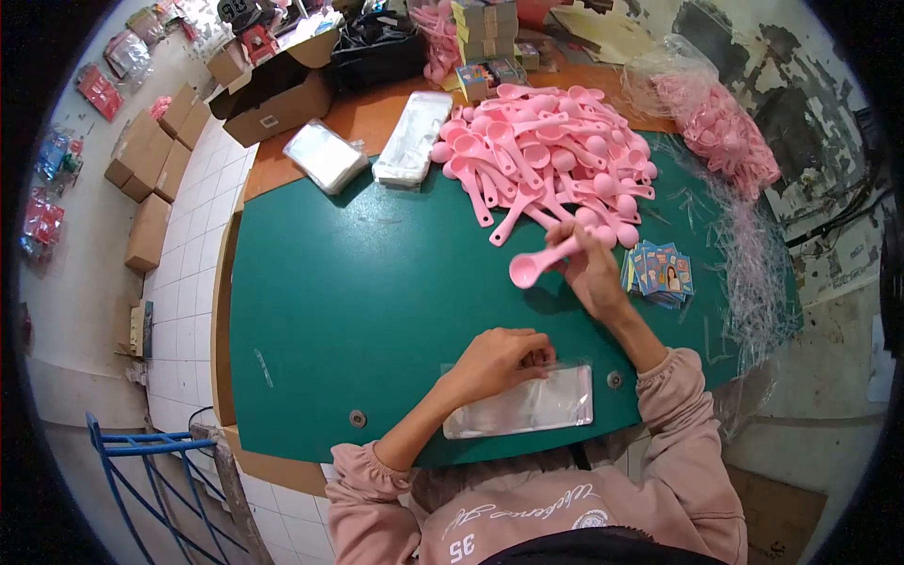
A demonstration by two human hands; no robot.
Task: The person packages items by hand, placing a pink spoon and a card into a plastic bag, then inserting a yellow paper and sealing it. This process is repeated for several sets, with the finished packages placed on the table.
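Note:
My right hand (pixel 591 273) is closed around the handle of a pink plastic scoop (pixel 533 268), held above the table with its round bowl pointing left. My left hand (pixel 499 363) has its fingers curled at the upper edge of a clear plastic bag (pixel 537 407), on a flat stack of such bags by the table's near edge. The fingertips are partly hidden, but they appear to pinch the bag's edge. Beyond the right hand lies a large heap of pink scoops (pixel 551 155). Beside that hand sits a small pile of printed blue cards (pixel 659 273).
The table has a green top (pixel 320 282). Farther back lie two stacks of clear bags (pixel 325 155), an opened cardboard box (pixel 278 99) and stacked card bundles (pixel 485 42). Crumpled plastic wrap (pixel 749 273) runs along the right edge. A blue metal frame (pixel 155 443) stands at left.

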